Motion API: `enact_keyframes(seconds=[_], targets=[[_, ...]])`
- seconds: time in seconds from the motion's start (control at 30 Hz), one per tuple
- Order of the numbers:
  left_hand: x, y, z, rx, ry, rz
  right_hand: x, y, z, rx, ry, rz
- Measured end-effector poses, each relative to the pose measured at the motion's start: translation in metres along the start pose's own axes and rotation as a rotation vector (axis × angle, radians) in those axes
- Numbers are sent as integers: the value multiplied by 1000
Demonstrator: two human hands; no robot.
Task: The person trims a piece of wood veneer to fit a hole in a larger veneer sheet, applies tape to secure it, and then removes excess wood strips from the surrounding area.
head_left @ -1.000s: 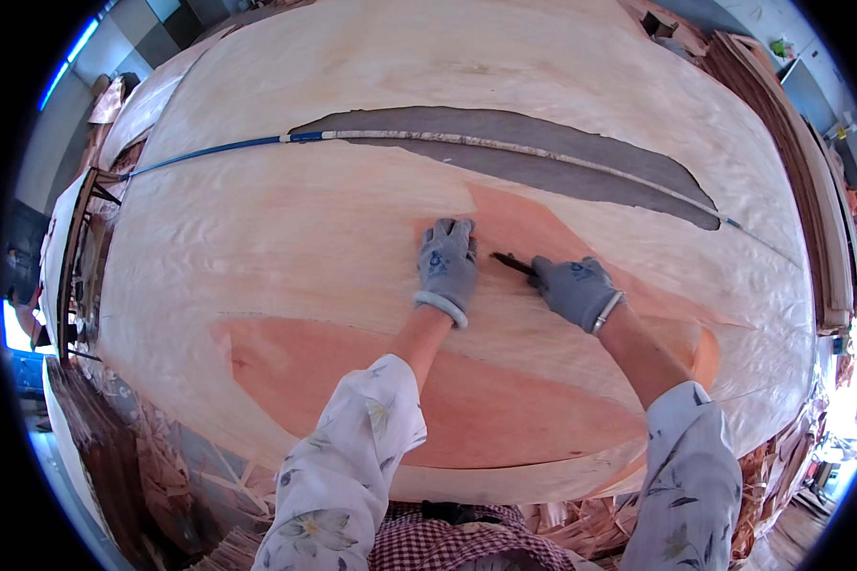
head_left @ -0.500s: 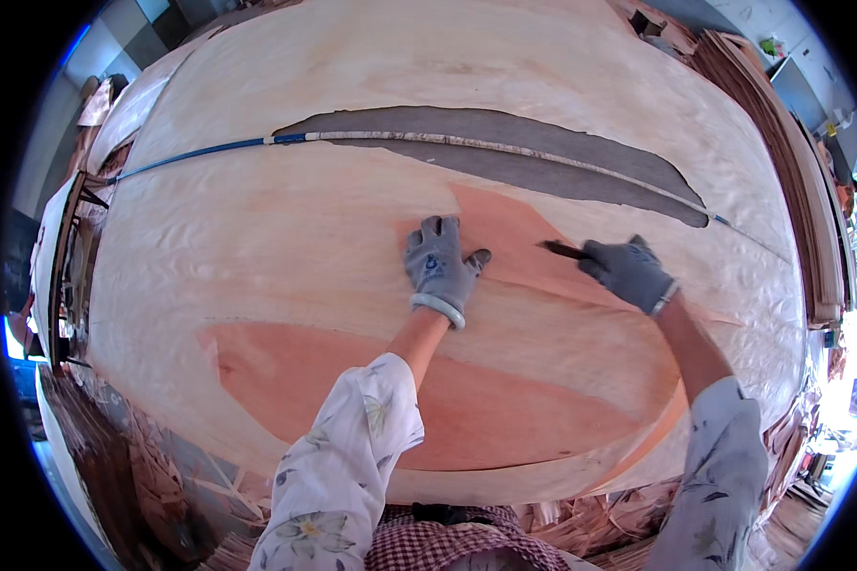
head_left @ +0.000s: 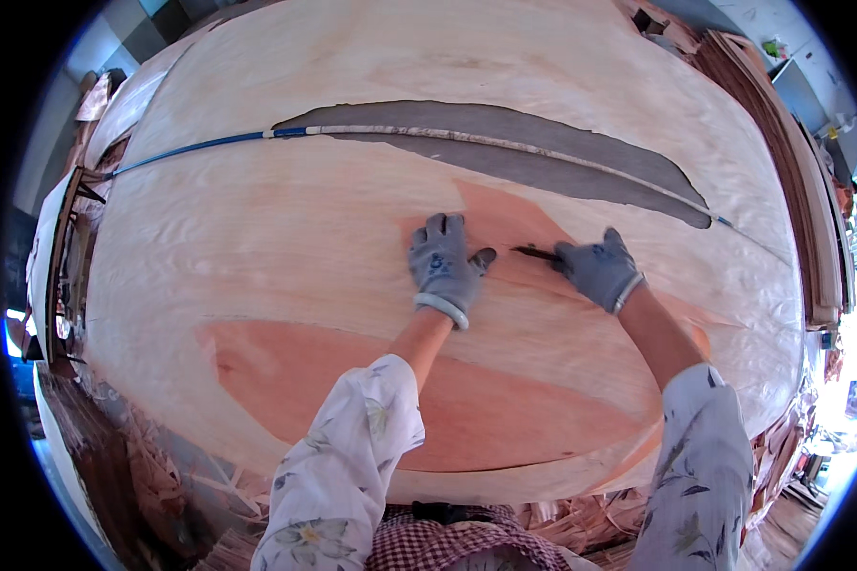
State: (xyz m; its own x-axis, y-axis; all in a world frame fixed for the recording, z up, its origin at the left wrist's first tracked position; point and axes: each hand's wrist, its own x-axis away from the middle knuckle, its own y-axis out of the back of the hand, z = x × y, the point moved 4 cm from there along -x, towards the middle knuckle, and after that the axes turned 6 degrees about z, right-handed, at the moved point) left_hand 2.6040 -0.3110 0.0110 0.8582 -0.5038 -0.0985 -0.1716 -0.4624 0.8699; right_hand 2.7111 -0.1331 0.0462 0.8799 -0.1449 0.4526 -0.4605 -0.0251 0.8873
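Both my hands wear grey gloves. My left hand (head_left: 443, 259) lies flat, fingers and thumb apart, pressing on the wood veneer sheet (head_left: 209, 247) at the left end of a reddish veneer piece (head_left: 505, 214). To its right, my right hand (head_left: 600, 269) is closed on the handle of a dark knife (head_left: 535, 252). The blade points left toward my left thumb, low over the reddish piece; I cannot tell whether it touches. Nearer to me lies a larger reddish patch (head_left: 524, 414), partly hidden behind my left forearm.
Beyond my hands, a long grey opening (head_left: 543, 143) in the pale sheet is crossed by a blue and white rod (head_left: 428, 132). Stacks of veneer (head_left: 767, 152) rise at the right. Torn veneer scraps (head_left: 581, 514) lie along the near edge, and a dark bundle (head_left: 81, 457) stands at the left.
My right hand has moved left with the knife, bringing the blade closer to my left hand. My left hand stays nearly in place on the veneer.
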Motion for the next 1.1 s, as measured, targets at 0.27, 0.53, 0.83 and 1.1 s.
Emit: enact_keyframes(seconds=[0.27, 0.53, 0.83, 1.1], targets=[[-1, 0, -3, -5, 15, 39, 95, -34, -12, -67, -258, 148], [-1, 0, -2, 9, 12, 36, 120, 3, -23, -157, -211, -318], [-4, 1, 8, -41, 102, 23, 150, 42, 14, -193, -410, -295], [-8, 4, -8, 33, 130, 178, 163, -22, 118, -1043, 136, -71]])
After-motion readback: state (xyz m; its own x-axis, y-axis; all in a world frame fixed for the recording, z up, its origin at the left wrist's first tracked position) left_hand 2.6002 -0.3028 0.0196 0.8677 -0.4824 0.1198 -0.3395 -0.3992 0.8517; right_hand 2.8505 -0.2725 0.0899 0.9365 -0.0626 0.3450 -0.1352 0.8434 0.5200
